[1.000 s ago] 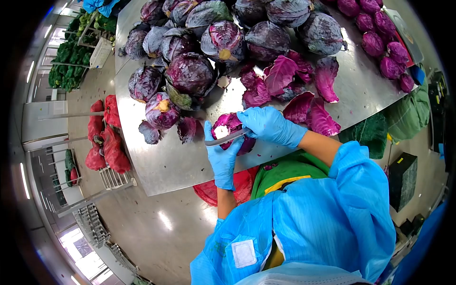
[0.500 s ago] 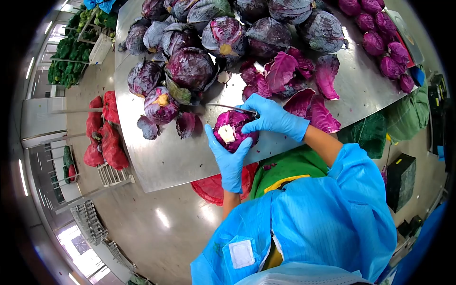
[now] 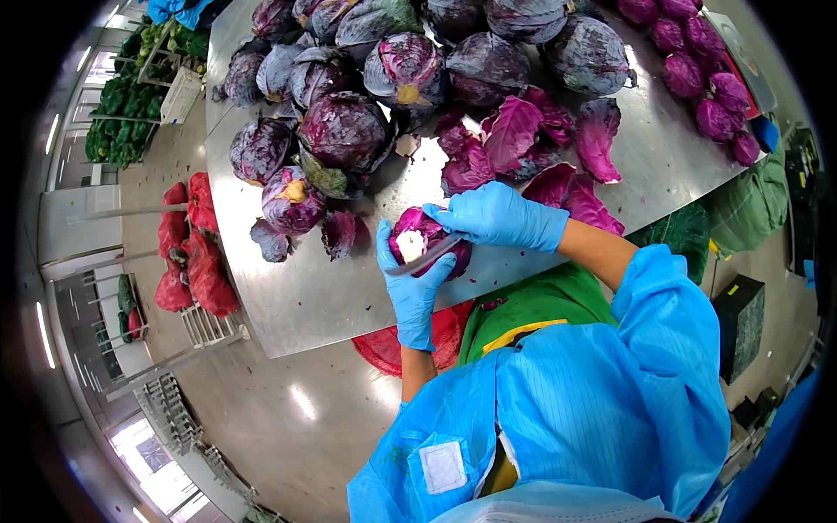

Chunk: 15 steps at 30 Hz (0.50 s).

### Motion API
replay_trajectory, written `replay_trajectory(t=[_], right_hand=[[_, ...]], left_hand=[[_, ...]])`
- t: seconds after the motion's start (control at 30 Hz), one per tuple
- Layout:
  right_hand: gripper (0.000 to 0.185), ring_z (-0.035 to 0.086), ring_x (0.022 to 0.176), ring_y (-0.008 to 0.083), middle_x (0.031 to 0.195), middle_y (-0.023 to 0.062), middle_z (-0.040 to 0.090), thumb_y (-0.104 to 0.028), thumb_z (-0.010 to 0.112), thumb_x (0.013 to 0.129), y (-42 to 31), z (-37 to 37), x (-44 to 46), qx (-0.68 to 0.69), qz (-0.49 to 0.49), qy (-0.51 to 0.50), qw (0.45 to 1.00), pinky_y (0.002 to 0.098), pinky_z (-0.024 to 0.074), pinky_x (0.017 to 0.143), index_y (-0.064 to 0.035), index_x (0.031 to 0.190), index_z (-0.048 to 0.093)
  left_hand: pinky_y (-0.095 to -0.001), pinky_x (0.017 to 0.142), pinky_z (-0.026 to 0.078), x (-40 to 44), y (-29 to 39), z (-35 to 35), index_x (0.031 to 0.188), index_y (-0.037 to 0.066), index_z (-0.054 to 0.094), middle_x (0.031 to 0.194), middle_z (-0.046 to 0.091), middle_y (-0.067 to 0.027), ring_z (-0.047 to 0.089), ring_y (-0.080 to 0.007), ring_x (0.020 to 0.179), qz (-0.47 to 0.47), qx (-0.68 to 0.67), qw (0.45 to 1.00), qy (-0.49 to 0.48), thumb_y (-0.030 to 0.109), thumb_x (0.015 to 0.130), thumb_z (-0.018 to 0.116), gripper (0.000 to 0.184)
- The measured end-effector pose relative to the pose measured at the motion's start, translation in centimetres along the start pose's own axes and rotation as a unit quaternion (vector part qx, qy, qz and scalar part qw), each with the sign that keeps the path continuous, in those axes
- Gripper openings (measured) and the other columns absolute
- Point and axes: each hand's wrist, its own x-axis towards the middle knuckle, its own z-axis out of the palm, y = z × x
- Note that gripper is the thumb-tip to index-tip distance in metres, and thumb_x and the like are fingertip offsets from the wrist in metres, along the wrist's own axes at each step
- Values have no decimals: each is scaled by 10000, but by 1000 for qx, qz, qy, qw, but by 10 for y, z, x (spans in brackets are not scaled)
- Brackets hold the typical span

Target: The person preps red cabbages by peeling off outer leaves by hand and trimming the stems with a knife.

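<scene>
A small purple cabbage with a pale cut stem rests in my left hand, whose gloved fingers and thumb wrap its near side. My right hand, also in a blue glove, is closed on a knife. The blade lies across the cabbage just beside the white cut stem and reaches toward my left fingers. Loose purple leaves lie on the metal table beyond my right hand.
Dark untrimmed cabbages crowd the table's far side. Smaller bright purple cabbages sit at the far right. A red net bag lies below the table edge. Red sacks stand on a rack at left, and a black crate is at right.
Half a second ago the knife was lifted beyond the cabbage; now its blade is across the cut stem end. My right hand has turned and shifted slightly.
</scene>
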Motion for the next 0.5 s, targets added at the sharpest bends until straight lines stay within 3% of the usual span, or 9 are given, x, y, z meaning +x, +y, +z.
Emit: replay_trajectory(t=[0.03, 0.07, 0.17, 0.23, 0.3, 0.33, 0.37, 0.43, 0.5], right_hand=[[499, 613, 624, 196, 836, 52, 605, -183, 657, 810, 1, 3, 0, -46, -20, -10, 999, 332, 461, 462, -54, 1282, 561], [500, 590, 572, 195, 753, 58, 557, -168, 651, 786, 2, 7, 2, -46, -42, 46, 997, 331, 451, 442, -37, 1261, 569], [492, 590, 570, 204, 734, 68, 554, -187, 658, 782, 22, 7, 8, -122, 10, 49, 991, 339, 466, 457, -49, 1248, 582], [466, 615, 614, 217, 795, 87, 602, -223, 671, 808, 73, 14, 3, -154, 168, 77, 971, 343, 489, 494, -72, 1242, 591], [488, 632, 656, 243, 839, 92, 632, -265, 682, 841, 80, -8, 2, -100, 269, 151, 946, 363, 507, 539, -96, 1285, 575], [557, 654, 720, 267, 883, 106, 656, -320, 706, 846, 66, -18, 3, -25, 346, 94, 933, 370, 535, 622, -105, 1334, 545], [615, 647, 765, 305, 877, 126, 639, -418, 701, 834, 57, -13, -2, 41, 339, 109, 934, 391, 528, 677, -29, 1289, 556], [730, 656, 780, 281, 876, 123, 645, -530, 729, 789, 19, -5, -8, 170, 330, 61, 927, 373, 530, 748, -7, 1269, 561], [702, 661, 897, 193, 996, 127, 684, -494, 772, 774, -8, 0, -7, 346, 415, -57, 840, 322, 524, 810, -49, 1285, 591]], left_hand=[[-371, 1081, 392, 2, -5, -1, 1468, 35, 300, 1425, 390, -127, 451, -250, 1263, 26, 33, 999, 4, 108, 600, 883, 1048], [-368, 1070, 408, 3, -4, -1, 1469, 46, 310, 1428, 401, -115, 469, -241, 1247, 50, 66, 997, 7, 92, 600, 878, 1039], [-369, 1069, 415, 0, 9, -1, 1472, 52, 308, 1415, 411, -114, 468, -241, 1249, 17, 61, 998, -4, 106, 589, 888, 1058], [-374, 1081, 401, -4, 16, 0, 1480, 59, 300, 1427, 395, -110, 455, -248, 1265, -11, 4, 1000, -20, 126, 567, 902, 1096], [-374, 1086, 395, -8, 20, -5, 1485, 60, 293, 1437, 385, -108, 449, -250, 1271, -15, -7, 999, -32, 138, 560, 906, 1113], [-382, 1108, 366, -8, 18, -6, 1499, 65, 274, 1468, 352, -110, 425, -261, 1296, -8, -7, 999, -36, 152, 564, 905, 1132], [-383, 1124, 338, -10, 15, -8, 1504, 54, 255, 1489, 322, -120, 391, -268, 1324, 2, 13, 999, -38, 160, 573, 906, 1141], [-385, 1157, 283, -9, 8, -8, 1512, 33, 217, 1532, 260, -139, 322, -284, 1380, 27, 52, 997, -42, 176, 590, 910, 1162], [-397, 1169, 252, -8, 5, -9, 1521, 38, 193, 1546, 232, -144, 283, -299, 1402, 42, 93, 994, -25, 221, 592, 916, 1191]])
